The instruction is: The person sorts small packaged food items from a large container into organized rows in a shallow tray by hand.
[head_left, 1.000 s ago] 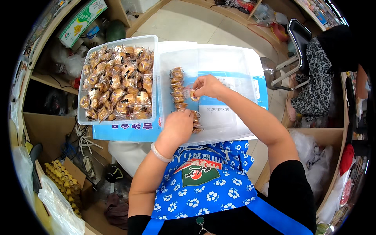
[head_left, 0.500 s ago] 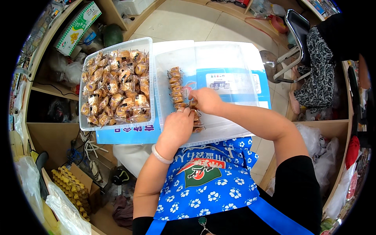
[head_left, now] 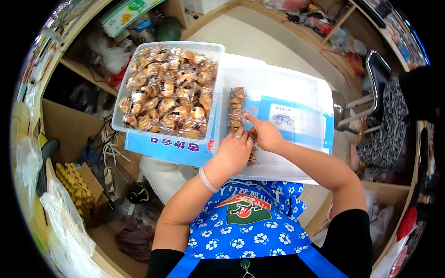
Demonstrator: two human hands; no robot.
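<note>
A clear plastic bin (head_left: 296, 160) stands in front of me, with a single row of wrapped pastries (head_left: 237, 107) along its left side. My left hand (head_left: 233, 152) lies over the near part of this row, fingers bent down onto the pastries. Just right of it, my right hand (head_left: 266, 135) reaches in with the index finger stretched forward beside the row. Its thumb and other fingers are bent by a pastry, and their grip is partly hidden. A fuller translucent bin (head_left: 216, 88) on the left holds many loose wrapped pastries (head_left: 168, 88).
Both bins rest on a blue and white printed board (head_left: 162, 147). A black chair (head_left: 378, 69) and a person in patterned trousers (head_left: 387, 125) are at the right. Shelves with plastic bags (head_left: 113, 58) surround me; yellow egg trays (head_left: 74, 187) lie at lower left.
The whole view has shifted, so the bins appear farther right. Both hands stay at the pastry row; the right index finger now looks more extended.
</note>
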